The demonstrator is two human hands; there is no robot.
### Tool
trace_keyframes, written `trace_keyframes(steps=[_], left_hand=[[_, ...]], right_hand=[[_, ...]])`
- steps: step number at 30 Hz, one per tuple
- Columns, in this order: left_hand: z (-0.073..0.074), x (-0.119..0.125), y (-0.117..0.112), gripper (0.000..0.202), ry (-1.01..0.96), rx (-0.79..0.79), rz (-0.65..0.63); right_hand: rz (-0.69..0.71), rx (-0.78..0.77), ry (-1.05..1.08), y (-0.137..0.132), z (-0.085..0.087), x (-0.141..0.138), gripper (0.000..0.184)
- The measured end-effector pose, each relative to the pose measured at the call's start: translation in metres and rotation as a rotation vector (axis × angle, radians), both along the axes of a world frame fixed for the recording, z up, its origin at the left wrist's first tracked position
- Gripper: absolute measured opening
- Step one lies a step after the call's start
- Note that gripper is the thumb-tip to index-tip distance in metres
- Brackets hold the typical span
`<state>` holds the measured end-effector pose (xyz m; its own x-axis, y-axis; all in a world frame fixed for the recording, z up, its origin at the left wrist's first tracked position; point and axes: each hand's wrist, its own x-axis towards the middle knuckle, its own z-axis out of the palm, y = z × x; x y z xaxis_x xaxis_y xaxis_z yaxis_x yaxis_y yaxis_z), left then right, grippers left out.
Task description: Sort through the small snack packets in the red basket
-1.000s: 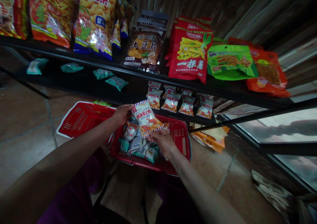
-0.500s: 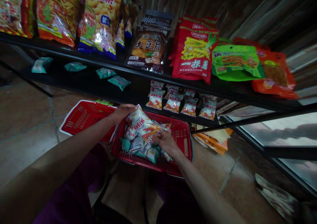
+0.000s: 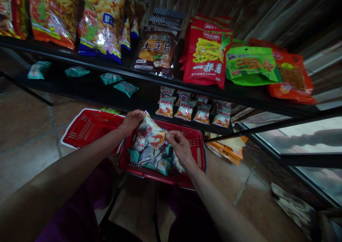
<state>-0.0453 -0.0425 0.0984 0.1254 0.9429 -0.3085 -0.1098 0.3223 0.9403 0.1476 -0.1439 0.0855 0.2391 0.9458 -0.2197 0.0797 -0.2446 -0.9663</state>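
A white and orange snack bag (image 3: 153, 132) is stretched between my two hands, tilted, above a red shopping basket (image 3: 157, 179). Closed on the bag's upper left end is my left hand (image 3: 132, 122). My right hand (image 3: 180, 145) pinches its right end between thumb and fingers. Beneath it in the basket lie several small bags, some teal and white like this teal bag (image 3: 163, 165), others white. Similar white and orange snack bags (image 3: 185, 109) stand in rows on the lower shelf, just beyond the basket.
A second red basket (image 3: 92, 129) stands on the floor at left. Teal bags (image 3: 126, 88) lie spaced along the black lower shelf (image 3: 88, 87). Larger bags, including a red one (image 3: 207, 58), line the upper shelf. Orange and cream packaging (image 3: 227, 148) lies on the floor at right.
The bag has turned a little in my hands, and my right hand has shifted up along its edge. The whole view has moved slightly, with shelves and baskets now further left.
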Motion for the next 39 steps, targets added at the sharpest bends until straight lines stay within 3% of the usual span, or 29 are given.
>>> trace_keyframes(steps=[6,14,19,25,29,34,39], left_hand=[[0.001,0.006,-0.003,0.009,-0.081,-0.060,0.074],[0.002,0.011,-0.006,0.012,-0.106,-0.131,0.066],[0.001,0.010,-0.004,0.010,-0.105,-0.135,0.084],[0.002,0.008,0.001,0.010,-0.088,-0.043,0.096],[0.001,0.010,0.001,0.007,-0.027,0.001,0.136],[-0.004,0.012,0.000,0.011,-0.102,-0.014,0.086],[0.000,0.013,-0.001,0.004,-0.296,-0.117,0.093]], right_hand=[[-0.119,0.015,0.020,0.002,0.001,0.004,0.026],[-0.278,-0.016,0.197,0.004,0.009,0.006,0.032],[-0.214,-0.066,0.319,0.002,0.010,0.004,0.034],[-0.160,-0.037,0.277,0.000,0.010,0.005,0.035],[-0.109,0.089,0.069,-0.002,0.008,0.008,0.022],[0.006,0.407,-0.366,-0.008,0.014,0.006,0.005],[0.163,0.625,-0.612,-0.016,0.022,0.002,0.015]])
